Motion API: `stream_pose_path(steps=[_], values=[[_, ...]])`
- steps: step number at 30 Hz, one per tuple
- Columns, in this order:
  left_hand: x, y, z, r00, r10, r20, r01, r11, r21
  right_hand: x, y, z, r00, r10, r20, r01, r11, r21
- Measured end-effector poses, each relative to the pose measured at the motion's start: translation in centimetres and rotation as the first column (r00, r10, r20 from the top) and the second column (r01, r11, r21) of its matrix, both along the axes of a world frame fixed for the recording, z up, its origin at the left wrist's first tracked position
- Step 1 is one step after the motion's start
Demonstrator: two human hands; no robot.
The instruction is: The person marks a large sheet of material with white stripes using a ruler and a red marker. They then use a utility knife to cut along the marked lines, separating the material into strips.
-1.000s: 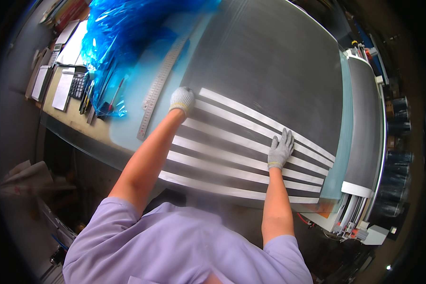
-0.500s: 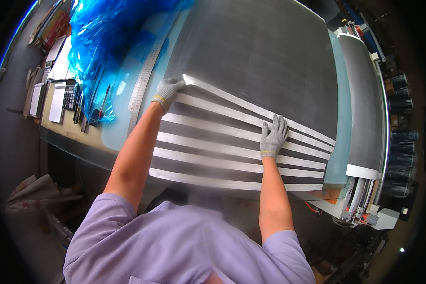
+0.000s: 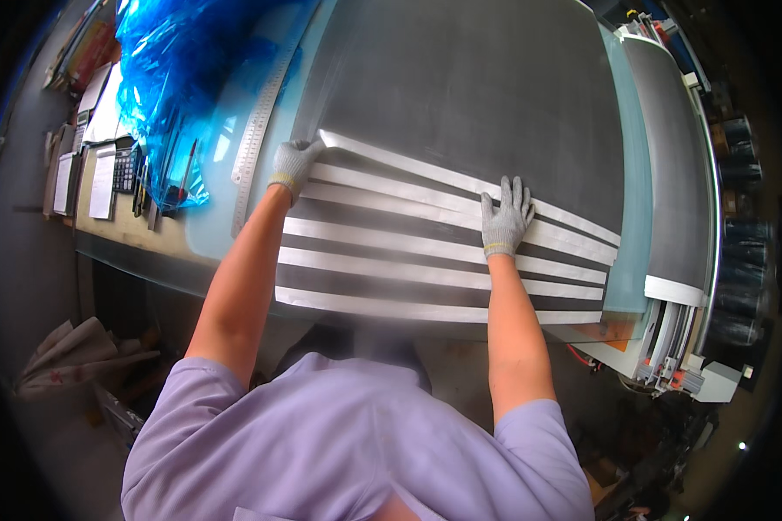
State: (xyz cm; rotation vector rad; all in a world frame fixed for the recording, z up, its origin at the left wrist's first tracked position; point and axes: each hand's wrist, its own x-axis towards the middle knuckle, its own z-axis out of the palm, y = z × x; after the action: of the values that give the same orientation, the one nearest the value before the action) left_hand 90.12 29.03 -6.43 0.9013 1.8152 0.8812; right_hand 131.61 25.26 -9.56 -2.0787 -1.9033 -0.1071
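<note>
Several long white strips [image 3: 365,229] lie across a large dark grey sheet [image 3: 469,87], roughly crosswise in front of me. My left hand [image 3: 294,165], in a grey knit glove, is closed at the left end of the farthest strip [image 3: 408,161], pinching its raised tip. Also gloved, my right hand [image 3: 506,219] rests palm down with fingers spread over the far strips, towards their right ends. Its fingertips reach just past the farthest strip. Beneath the left hand, the second and third strips lie close together, almost touching.
A long metal ruler [image 3: 254,130] lies left of the sheet on the glass table [image 3: 222,165]. Beyond it are crumpled blue film [image 3: 178,78], a calculator [image 3: 125,169], pens and papers [image 3: 102,182]. On the right stands a machine with a grey roller [image 3: 669,165].
The second strip has come nearer to the third, narrowing the dark gap. My right hand has spread its fingers wider. The whole view has shifted slightly.
</note>
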Motion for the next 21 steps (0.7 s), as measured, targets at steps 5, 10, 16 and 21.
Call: stream_pose_path(steps=[5,10,16,21], values=[[0.9,1.1,-0.3,0.995,0.075,-0.064,-0.074,0.997,0.017,0.2,1.6,0.0,0.995,-0.079,0.065,0.089,0.982,-0.166],[0.6,2.2,-1.8,0.978,0.062,-0.199,-0.059,0.998,0.022,-0.8,3.5,0.1,0.976,-0.205,0.078,0.218,0.945,-0.243],[3.0,2.6,1.5,0.893,0.053,-0.447,-0.102,0.991,-0.086,-0.8,5.6,-0.8,0.962,-0.255,0.096,0.272,0.919,-0.284],[0.3,0.4,1.7,0.953,0.197,0.230,-0.212,0.976,0.046,0.0,6.0,-1.9,0.969,-0.230,0.086,0.242,0.956,-0.167]])
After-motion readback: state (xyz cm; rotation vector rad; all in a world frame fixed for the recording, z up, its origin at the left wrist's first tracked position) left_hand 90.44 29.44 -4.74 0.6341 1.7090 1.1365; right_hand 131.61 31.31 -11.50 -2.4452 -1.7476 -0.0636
